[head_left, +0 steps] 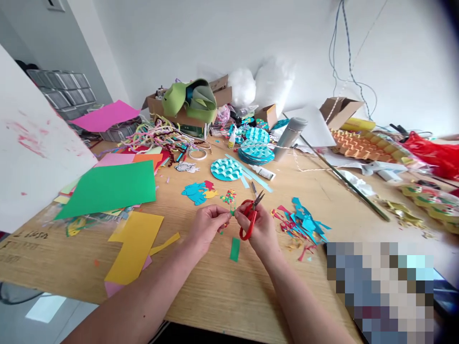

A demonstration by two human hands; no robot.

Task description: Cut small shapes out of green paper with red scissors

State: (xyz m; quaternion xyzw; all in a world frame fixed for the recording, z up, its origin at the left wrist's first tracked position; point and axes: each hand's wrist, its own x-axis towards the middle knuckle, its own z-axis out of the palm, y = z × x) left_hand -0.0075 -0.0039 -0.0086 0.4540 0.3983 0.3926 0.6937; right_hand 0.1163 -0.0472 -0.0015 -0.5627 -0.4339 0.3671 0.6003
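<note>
My left hand (210,223) pinches a tiny piece of green paper (233,210) between thumb and fingertips. Red-handled scissors (253,216) sit in my right hand (264,230), blades pointing away from me, while its fingertips meet the left ones at the green piece. Below the hands, a green paper strip (234,249) lies on the table. Just beyond them is a small pile of multicoloured paper bits (228,196). Blue, red and yellow fish cut-outs (195,193) overlap to its left. Blue and red paper scraps (306,220) are heaped to the right.
Green card (111,188) and yellow card (138,243) lie at left. Farther back are a blue scaled paper disc (226,169), a glue tube (263,172), pipe cleaners (154,136) and a grey bottle (291,136). A long green stick (347,181) crosses the right side.
</note>
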